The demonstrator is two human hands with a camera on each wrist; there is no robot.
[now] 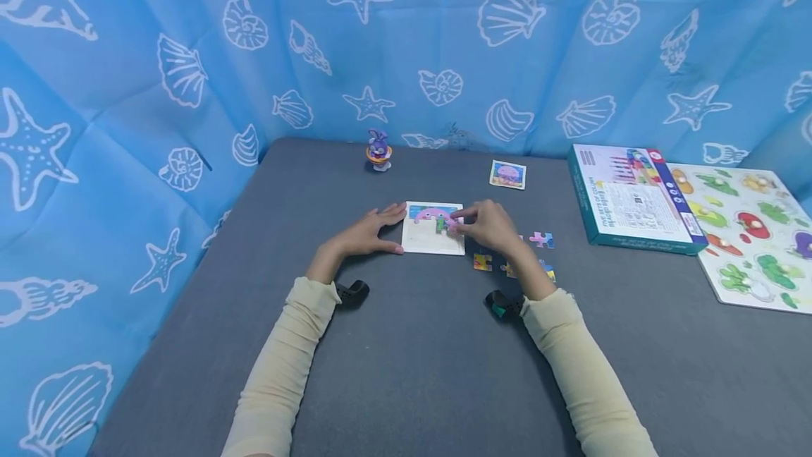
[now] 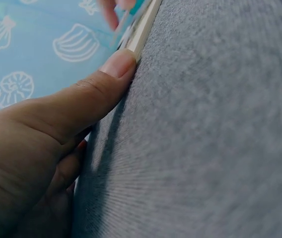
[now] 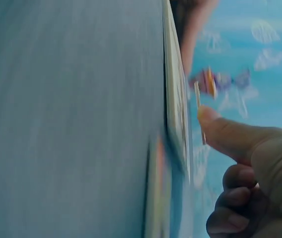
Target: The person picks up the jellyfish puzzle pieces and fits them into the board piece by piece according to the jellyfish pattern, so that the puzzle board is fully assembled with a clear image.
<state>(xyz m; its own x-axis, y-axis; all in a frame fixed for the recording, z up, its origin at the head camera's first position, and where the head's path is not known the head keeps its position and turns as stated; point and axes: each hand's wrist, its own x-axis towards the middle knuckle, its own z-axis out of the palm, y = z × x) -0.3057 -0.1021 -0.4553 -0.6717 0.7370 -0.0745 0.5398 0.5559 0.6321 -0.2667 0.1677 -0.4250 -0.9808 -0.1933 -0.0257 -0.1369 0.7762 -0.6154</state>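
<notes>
In the head view, a puzzle piece (image 1: 452, 226) is being held over the part-filled tray (image 1: 430, 240); placed pieces (image 1: 428, 214) could be getting dislodged by crooked pressing. In the left wrist view, the tray's edge is being braced by the left hand (image 2: 56, 121), its grip spread. In the right wrist view, the piece is being pinched by the right hand (image 3: 262, 171) (other fingers being curled).

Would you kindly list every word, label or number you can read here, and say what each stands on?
"SETS OF COLUMN": sideways on the box, beside its white label; slightly blurred.
The box's remaining print, label included: too small or blurred to read.
Puzzle board and loose puzzle pieces: no legible text.
</notes>
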